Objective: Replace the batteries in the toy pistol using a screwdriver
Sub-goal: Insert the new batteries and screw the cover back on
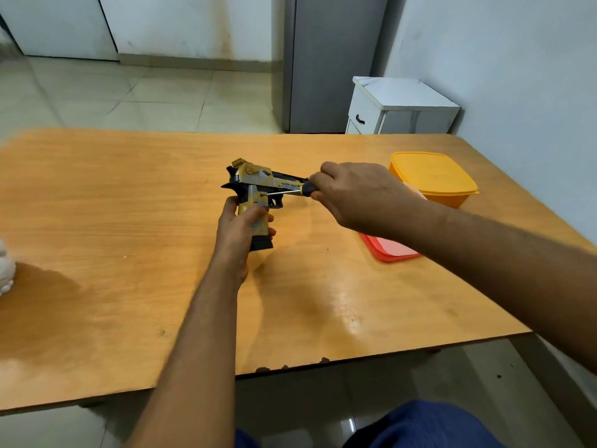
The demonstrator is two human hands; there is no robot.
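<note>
Toy pistol (258, 185) is yellow/grey w/ black parts; a line of black print runs along the slide but it's too small to read. No other writing legible.

Left hand (240, 229) comes up from 6 o'clock, forearm straight, fingers and thumb wrapped round the grip, holding the pistol upright just above the counter (129, 221), near centre, barrel pointing to 3 o'clock.

Right hand (352, 195) reaches in from 4 o'clock, back of hand facing up, fingers pinched on the black handle of the screwdriver (290, 190). Shaft lies nearly level, tip at 9 o'clock end, touching the pistol's side just above the grip, behind the trigger guard.

At 3 o'clock on the counter: yellow lidded container (433, 177); a red lid (391, 248) flat at 4 o'clock, partly under the right forearm. White cabinet (400, 105) at 1 o'clock beyond the counter.
</note>
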